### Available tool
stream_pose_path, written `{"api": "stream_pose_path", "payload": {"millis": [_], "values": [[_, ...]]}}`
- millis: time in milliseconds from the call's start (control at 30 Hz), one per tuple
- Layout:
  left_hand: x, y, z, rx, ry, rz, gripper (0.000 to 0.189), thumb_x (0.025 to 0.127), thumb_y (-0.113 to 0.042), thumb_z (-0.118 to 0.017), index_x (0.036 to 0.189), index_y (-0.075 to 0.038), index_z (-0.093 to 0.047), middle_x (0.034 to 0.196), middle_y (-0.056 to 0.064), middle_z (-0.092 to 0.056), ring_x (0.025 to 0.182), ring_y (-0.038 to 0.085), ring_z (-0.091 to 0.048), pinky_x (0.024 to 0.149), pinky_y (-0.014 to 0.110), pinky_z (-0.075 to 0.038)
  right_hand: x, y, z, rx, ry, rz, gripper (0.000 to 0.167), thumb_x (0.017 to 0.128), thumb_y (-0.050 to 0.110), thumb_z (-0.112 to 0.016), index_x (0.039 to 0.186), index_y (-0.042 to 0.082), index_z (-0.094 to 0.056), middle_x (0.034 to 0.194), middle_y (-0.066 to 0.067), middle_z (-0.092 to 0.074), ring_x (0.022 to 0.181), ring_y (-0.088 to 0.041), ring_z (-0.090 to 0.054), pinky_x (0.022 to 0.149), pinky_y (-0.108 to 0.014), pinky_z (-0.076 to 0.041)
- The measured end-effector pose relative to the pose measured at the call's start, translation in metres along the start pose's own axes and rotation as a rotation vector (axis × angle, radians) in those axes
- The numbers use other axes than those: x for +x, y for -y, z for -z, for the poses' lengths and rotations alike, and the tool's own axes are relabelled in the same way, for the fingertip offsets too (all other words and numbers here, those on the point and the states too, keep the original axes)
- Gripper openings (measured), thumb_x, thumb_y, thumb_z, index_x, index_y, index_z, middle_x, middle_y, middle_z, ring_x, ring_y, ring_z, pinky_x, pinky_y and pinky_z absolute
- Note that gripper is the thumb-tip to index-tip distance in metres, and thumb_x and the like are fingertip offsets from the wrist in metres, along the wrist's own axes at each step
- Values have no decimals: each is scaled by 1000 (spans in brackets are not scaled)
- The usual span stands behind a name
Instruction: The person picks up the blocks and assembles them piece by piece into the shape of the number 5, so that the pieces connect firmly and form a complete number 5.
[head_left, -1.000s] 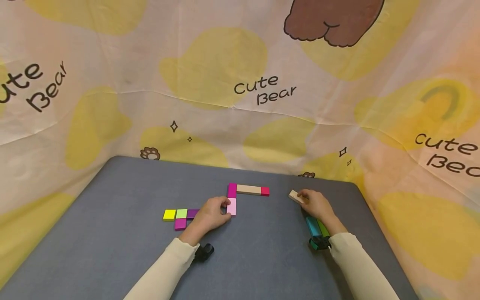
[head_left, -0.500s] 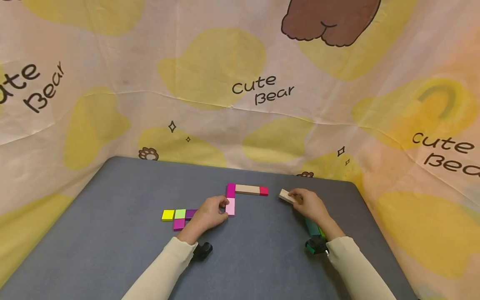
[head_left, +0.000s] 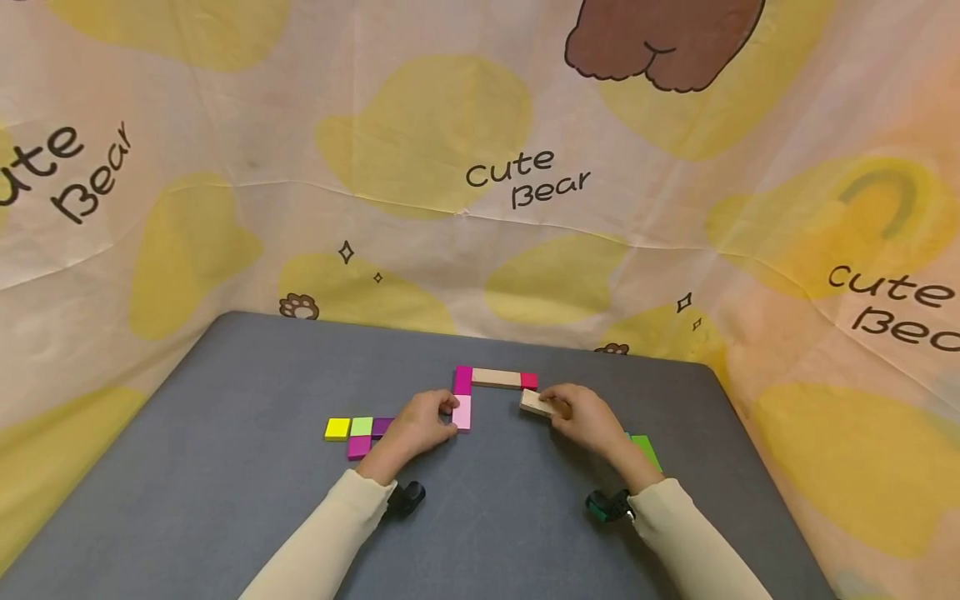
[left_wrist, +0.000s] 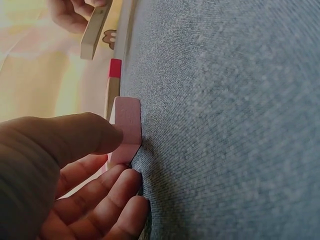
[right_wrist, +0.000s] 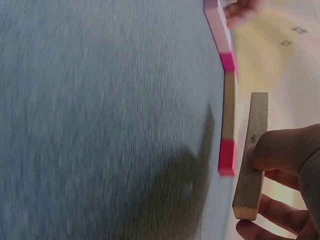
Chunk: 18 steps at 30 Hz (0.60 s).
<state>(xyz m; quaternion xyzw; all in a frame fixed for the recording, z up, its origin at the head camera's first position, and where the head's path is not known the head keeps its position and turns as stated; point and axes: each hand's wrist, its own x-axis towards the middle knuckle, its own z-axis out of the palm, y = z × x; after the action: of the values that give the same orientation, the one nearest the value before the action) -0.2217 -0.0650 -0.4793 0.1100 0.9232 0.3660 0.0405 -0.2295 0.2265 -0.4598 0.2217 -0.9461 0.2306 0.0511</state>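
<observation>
My left hand (head_left: 416, 427) pinches a pink wooden block (head_left: 462, 414) on the table, its thumb against the block in the left wrist view (left_wrist: 128, 115). A magenta block (head_left: 463, 380) adjoins the pink one's far end. From there a plain wooden block (head_left: 496, 378) runs right to a red block (head_left: 529, 381). In my right hand (head_left: 588, 418), thumb and fingers grip another plain wooden block (head_left: 535, 404). This held block is raised above the table, just nearer than the red block; a shadow falls below it in the right wrist view.
Left of my left hand lie yellow (head_left: 337, 429), light green (head_left: 362, 427), purple (head_left: 382, 427) and magenta-purple (head_left: 359, 447) blocks. A green block (head_left: 646, 451) is partly hidden beneath my right forearm. Printed fabric (head_left: 420, 250) hangs behind the grey table (head_left: 495, 525).
My right hand has carried the plain wooden block leftward, from the right of the table to beside the red block. The left hand has stayed at the pink block.
</observation>
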Motion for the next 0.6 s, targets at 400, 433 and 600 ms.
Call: {"api": "stream_pose_path", "payload": {"millis": [400,433,600], "values": [[1,-3,1,9,3,12,28,76,-8,-75,102,-6,-67,93,6,-67,84,18,-58,82,36,-52,10,29,-19,-9,63,20,29,80,6,-72,108,17,-70,111,-2,-69,102,-21,-62,90,-44,-50],[1,-4,1,11,4,14,28,76,-8,-75,103,-6,-67,94,6,-67,84,18,-59,82,36,-52,10,31,-20,-11,68,23,29,80,6,-71,108,17,-70,111,-2,-69,101,-21,-62,91,-44,-50],[2,-4,1,29,1,5,27,76,-8,-75,102,-6,-67,93,6,-67,84,18,-59,83,37,-52,12,37,-27,-26,88,58,28,81,7,-71,107,18,-70,108,0,-70,99,-18,-61,90,-42,-51]]}}
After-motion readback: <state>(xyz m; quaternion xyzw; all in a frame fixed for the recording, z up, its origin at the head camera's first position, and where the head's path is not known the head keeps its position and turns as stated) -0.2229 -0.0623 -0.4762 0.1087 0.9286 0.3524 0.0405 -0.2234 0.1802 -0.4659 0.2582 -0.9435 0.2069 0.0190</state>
